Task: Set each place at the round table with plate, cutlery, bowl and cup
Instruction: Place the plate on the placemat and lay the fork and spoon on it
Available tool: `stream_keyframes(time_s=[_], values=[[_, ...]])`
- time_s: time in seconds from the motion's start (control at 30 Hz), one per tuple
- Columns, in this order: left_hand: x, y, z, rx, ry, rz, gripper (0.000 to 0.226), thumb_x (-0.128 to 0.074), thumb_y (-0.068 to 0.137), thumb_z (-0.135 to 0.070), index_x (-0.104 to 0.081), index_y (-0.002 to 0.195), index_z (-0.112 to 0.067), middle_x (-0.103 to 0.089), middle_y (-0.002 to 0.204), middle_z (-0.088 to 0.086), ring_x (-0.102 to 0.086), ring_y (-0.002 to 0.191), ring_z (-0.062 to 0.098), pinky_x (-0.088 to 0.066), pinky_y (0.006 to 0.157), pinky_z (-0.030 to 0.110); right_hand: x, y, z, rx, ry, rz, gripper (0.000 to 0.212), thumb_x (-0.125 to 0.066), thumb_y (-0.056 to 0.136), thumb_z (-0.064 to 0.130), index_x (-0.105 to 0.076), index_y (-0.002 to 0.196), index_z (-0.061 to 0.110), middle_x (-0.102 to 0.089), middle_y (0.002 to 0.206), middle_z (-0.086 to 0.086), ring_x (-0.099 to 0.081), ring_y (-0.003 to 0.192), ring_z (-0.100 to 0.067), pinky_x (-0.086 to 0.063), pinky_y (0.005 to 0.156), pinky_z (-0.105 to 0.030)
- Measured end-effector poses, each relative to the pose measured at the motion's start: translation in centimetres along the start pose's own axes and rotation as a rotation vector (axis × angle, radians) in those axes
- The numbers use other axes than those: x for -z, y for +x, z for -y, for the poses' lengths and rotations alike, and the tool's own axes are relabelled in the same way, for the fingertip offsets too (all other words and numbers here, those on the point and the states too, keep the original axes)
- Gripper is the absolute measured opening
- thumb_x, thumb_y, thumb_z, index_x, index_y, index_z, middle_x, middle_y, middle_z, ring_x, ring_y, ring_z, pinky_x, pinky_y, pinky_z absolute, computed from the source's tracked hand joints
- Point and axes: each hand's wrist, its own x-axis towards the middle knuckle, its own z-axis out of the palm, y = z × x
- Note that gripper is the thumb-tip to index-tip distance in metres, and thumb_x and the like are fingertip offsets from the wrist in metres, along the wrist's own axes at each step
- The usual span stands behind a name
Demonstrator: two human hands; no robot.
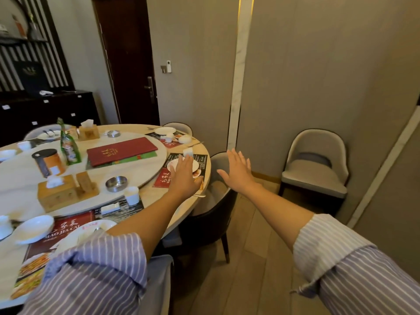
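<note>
My left hand (pixel 184 176) stretches out flat, fingers straight, over a small white plate (pixel 195 165) on a red and black placemat (pixel 162 180) at the round table's (pixel 181 208) right edge. A white cup (pixel 188 152) stands just beyond my fingertips. My right hand (pixel 238 172) is open and holds nothing, hovering over the back of a grey chair (pixel 218 196) beside the table. Near me lies another place with a white bowl (pixel 34 228), a plate (pixel 91 228), a cup (pixel 131 194) and a white rest (pixel 110 208). A far place has a plate (pixel 165 130) and bowl (pixel 185 139).
The lazy Susan (pixel 150 176) carries a red menu (pixel 121 151), two metal ashtrays (pixel 116 183), wooden tissue holders (pixel 61 194), a canister (pixel 48 162) and a green packet (pixel 69 146). A second grey chair (pixel 316 169) stands at the wall. A dark door (pixel 129 64) is behind the table.
</note>
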Motion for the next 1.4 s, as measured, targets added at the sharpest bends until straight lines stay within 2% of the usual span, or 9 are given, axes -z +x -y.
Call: stream_keyframes(time_s=[0.2, 0.3, 0.43, 0.57, 0.83, 1.0, 1.13, 1.27, 1.4], values=[[-2.8, 3.9, -0.3, 0.043, -0.028, -0.007, 0.072, -0.063, 0.083, -0.042, -0.032, 0.141, -0.014, -0.040, 0.146, 0.008, -0.031, 0.138, 0.031, -0.030, 0.109, 0.056, -1.0, 3.5, -2.5, -0.033, 0.099, 0.020, 0.073, -0.054, 0.094, 0.043, -0.017, 0.152, 0.019, -0.014, 0.161, -0.004, -0.008, 0.149, -0.025, -0.007, 0.119, -0.045], [-4.8, 5.8, 0.7, 0.070, -0.063, -0.006, 0.065, -0.065, 0.081, -0.041, -0.039, 0.133, -0.013, -0.047, 0.137, 0.011, -0.039, 0.130, 0.034, -0.038, 0.103, 0.055, -2.3, 5.5, -3.4, -0.036, 0.211, 0.067, 0.071, -0.057, 0.093, 0.038, -0.022, 0.151, 0.019, -0.023, 0.158, -0.003, -0.018, 0.147, -0.024, -0.021, 0.117, -0.044], [-6.9, 7.9, 1.8, 0.128, -0.136, 0.007, 0.068, -0.067, 0.082, -0.040, -0.039, 0.137, -0.014, -0.045, 0.141, 0.009, -0.037, 0.133, 0.030, -0.036, 0.107, 0.051, -3.2, 7.8, -4.1, -0.002, 0.286, 0.115, 0.062, -0.058, 0.094, 0.029, -0.028, 0.147, 0.016, -0.033, 0.153, -0.003, -0.027, 0.143, -0.022, -0.029, 0.113, -0.042], [-9.9, 12.8, 4.2, 0.231, -0.180, 0.050, 0.072, -0.065, 0.086, -0.034, -0.032, 0.145, -0.007, -0.036, 0.151, 0.011, -0.031, 0.140, 0.029, -0.027, 0.116, 0.043, -5.3, 13.6, -5.2, 0.040, 0.285, 0.172, 0.048, -0.056, 0.095, 0.022, -0.039, 0.140, 0.017, -0.047, 0.142, -0.004, -0.041, 0.133, -0.022, -0.037, 0.107, -0.037], [-13.9, 21.5, 10.2, 0.397, -0.207, 0.156, 0.073, -0.063, 0.088, -0.029, -0.028, 0.147, -0.006, -0.031, 0.153, 0.014, -0.030, 0.140, 0.030, -0.026, 0.116, 0.042, -10.9, 25.2, -7.0, 0.037, 0.253, 0.382, 0.045, -0.057, 0.094, 0.024, -0.044, 0.136, 0.016, -0.055, 0.135, -0.004, -0.051, 0.125, -0.021, -0.043, 0.098, -0.034], [-17.0, 26.1, 15.0, 0.485, -0.196, 0.183, 0.070, -0.063, 0.088, -0.029, -0.031, 0.145, -0.003, -0.035, 0.151, 0.016, -0.033, 0.138, 0.031, -0.027, 0.115, 0.041, -18.2, 33.3, -9.3, 0.027, 0.259, 0.463, 0.058, -0.061, 0.089, 0.034, -0.039, 0.141, 0.018, -0.053, 0.138, -0.003, -0.050, 0.127, -0.023, -0.047, 0.101, -0.040], [-18.2, 26.6, 16.3, 0.598, -0.202, 0.214, 0.068, -0.060, 0.091, -0.027, -0.029, 0.146, -0.003, -0.031, 0.153, 0.015, -0.030, 0.140, 0.030, -0.024, 0.114, 0.038, -18.9, 34.5, -8.4, 0.005, 0.266, 0.506, 0.053, -0.059, 0.093, 0.025, -0.040, 0.141, 0.011, -0.051, 0.140, -0.008, -0.050, 0.127, -0.027, -0.045, 0.101, -0.038], [-20.3, 26.8, 18.7, 0.711, -0.209, 0.228, 0.068, -0.062, 0.089, -0.029, -0.032, 0.145, -0.003, -0.037, 0.150, 0.016, -0.038, 0.136, 0.031, -0.032, 0.112, 0.039, -22.8, 37.3, -8.8, 0.014, 0.273, 0.633, 0.046, -0.058, 0.094, 0.022, -0.044, 0.135, 0.009, -0.053, 0.135, -0.012, -0.051, 0.124, -0.029, -0.046, 0.101, -0.039], [-23.4, 27.0, 21.9, 0.851, -0.242, 0.193, 0.067, -0.067, 0.081, -0.035, -0.045, 0.138, -0.008, -0.054, 0.136, 0.012, -0.053, 0.121, 0.028, -0.047, 0.099, 0.039, -26.7, 40.1, -9.7, 0.038, 0.291, 0.738, 0.046, -0.062, 0.091, 0.024, -0.048, 0.132, 0.007, -0.056, 0.129, -0.012, -0.054, 0.118, -0.028, -0.047, 0.099, -0.038]])
